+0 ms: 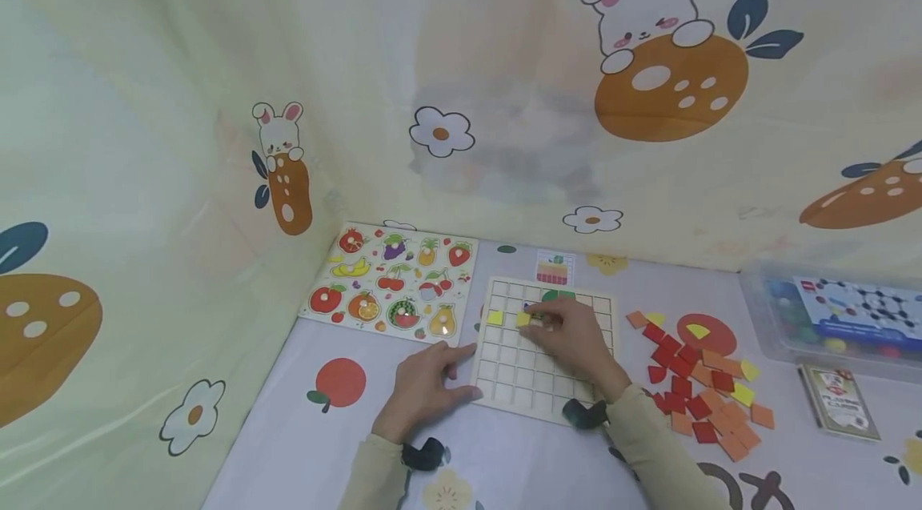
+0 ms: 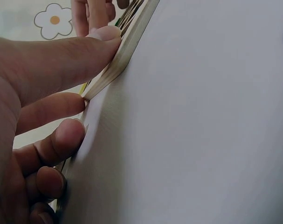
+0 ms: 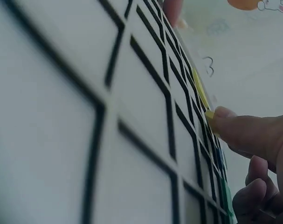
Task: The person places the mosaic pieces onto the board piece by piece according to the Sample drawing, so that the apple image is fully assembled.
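While the right hand (image 1: 572, 334) pinches a yellow tile (image 1: 523, 320) in a thumb-and-finger grip, that tile is at the upper part of the grid (image 1: 497, 374); cannot tell if seated. Second tile (image 1: 495, 318), also yellow, lies left of it on the grid. Left hand (image 1: 421, 383): grip spread, thumb and forefinger touching the grid's left edge. On the desk (image 1: 310, 438): fruit board (image 1: 410, 286) left; loose pieces (image 1: 729, 416), red, orange, yellow, right; plastic box (image 1: 763, 334) beyond.

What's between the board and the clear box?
Loose red, orange and yellow pieces, with a printed red spot on the cloth there too. You can see that in the head view.
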